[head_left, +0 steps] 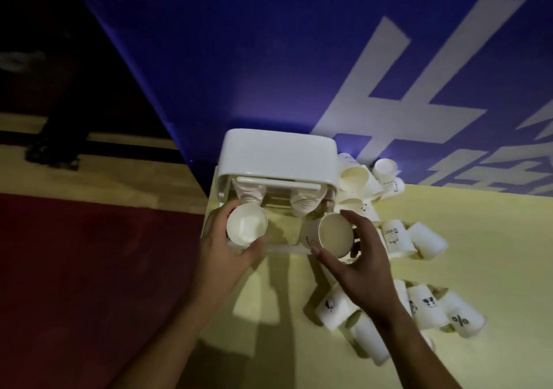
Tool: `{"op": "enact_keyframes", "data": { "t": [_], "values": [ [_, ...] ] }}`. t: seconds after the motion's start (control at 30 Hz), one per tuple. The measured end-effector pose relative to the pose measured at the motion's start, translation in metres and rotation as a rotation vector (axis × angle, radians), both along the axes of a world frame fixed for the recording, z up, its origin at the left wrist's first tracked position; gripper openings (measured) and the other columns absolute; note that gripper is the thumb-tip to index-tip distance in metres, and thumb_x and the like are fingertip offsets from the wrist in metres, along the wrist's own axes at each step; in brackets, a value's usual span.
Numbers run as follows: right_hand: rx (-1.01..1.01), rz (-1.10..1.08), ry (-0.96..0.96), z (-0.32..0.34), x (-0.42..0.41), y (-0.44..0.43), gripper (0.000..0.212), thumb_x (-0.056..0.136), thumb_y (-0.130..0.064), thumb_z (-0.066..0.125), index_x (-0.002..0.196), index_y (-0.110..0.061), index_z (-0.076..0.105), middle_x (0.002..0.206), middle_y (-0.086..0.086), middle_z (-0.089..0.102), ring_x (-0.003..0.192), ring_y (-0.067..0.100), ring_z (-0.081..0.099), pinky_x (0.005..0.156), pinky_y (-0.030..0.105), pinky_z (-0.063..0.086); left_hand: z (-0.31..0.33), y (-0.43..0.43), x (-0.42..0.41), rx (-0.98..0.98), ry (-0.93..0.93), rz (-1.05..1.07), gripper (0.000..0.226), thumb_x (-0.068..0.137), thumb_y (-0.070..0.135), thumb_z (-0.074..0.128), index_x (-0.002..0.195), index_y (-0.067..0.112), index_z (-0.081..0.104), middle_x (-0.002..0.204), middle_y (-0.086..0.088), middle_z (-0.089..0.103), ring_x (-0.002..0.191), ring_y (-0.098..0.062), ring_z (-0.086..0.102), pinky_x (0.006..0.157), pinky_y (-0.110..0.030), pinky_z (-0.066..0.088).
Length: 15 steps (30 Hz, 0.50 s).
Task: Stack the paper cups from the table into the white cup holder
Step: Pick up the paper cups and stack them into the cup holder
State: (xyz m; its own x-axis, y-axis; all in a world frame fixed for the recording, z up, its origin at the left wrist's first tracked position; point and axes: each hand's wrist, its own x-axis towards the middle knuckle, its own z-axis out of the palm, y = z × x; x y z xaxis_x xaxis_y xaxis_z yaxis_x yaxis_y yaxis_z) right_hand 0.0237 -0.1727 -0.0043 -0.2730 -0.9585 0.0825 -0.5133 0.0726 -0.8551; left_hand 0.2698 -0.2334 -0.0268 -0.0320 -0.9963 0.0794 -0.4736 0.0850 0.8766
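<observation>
Each hand grips paper cup before white cup holder (278, 155) (left hand (221, 248), right hand (359, 254)).

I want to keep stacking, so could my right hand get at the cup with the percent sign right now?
Probably not yet. The right hand is already full, gripping a cup by the white cup holder. The percent-sign cup lies uncovered on the table's right side, so the path looks free once that hand empties.

Looks like an event or exhibition venue: blue banner wall (269, 59) with big white lettering, red carpet (89, 269) over wood floor (119, 173).
</observation>
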Motion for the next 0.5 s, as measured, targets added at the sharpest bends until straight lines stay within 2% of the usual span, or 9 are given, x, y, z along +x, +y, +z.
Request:
{"op": "enact_keyframes", "data": {
  "t": [0.1,0.2,0.3,0.43,0.5],
  "values": [
    [-0.006,-0.002,-0.004,-0.002,0.023,-0.004,0.071,0.073,-0.043,0.088,0.133,-0.025,0.055,0.127,-0.02,0.057,0.112,0.011,0.059,0.083,0.022,0.048,-0.014,-0.015,0.016,0.011,-0.032,-0.002,0.073,0.068,0.024,0.095,0.127,0.038,0.055,0.117,0.032,0.05,0.108,0.014,0.05,0.088,-0.001,0.035],
    [-0.006,-0.011,0.002,-0.002,0.038,-0.01,0.07,0.073,-0.042,0.089,0.133,-0.025,0.056,0.125,-0.021,0.057,0.11,0.012,0.06,0.075,0.018,0.048,-0.029,-0.029,0.023,0.048,-0.052,-0.016,0.071,0.071,0.029,0.094,0.132,0.025,0.058,0.121,0.019,0.055,0.111,-0.004,0.053,0.091,-0.016,0.044],
    [0.01,-0.02,0.016,-0.004,0.046,-0.013,0.074,0.071,-0.043,0.091,0.134,-0.026,0.056,0.126,-0.018,0.058,0.109,0.009,0.06,0.071,0.012,0.047,-0.043,-0.04,0.026,0.126,-0.114,-0.068,0.072,0.072,0.031,0.092,0.135,0.021,0.059,0.129,0.003,0.062,0.111,-0.008,0.054,0.088,-0.024,0.044],
    [0.03,-0.052,0.009,-0.008,0.056,-0.017,0.076,0.067,-0.036,0.094,0.132,-0.028,0.056,0.127,-0.014,0.058,0.108,0.006,0.059,0.074,0.009,0.046,-0.06,-0.048,0.027,0.24,-0.236,-0.13,0.081,0.071,0.037,0.091,0.142,0.025,0.055,0.139,0.004,0.061,0.124,-0.019,0.058,0.093,-0.027,0.045],
    [0.016,-0.053,0.022,-0.009,0.063,-0.022,0.074,0.067,-0.035,0.095,0.129,-0.032,0.056,0.124,-0.017,0.058,0.105,0.006,0.059,0.073,0.013,0.047,-0.066,-0.05,0.026,0.242,-0.277,-0.166,0.084,0.07,0.041,0.092,0.143,0.028,0.053,0.141,0.004,0.061,0.125,-0.02,0.059,0.095,-0.032,0.051]
  ]
}}
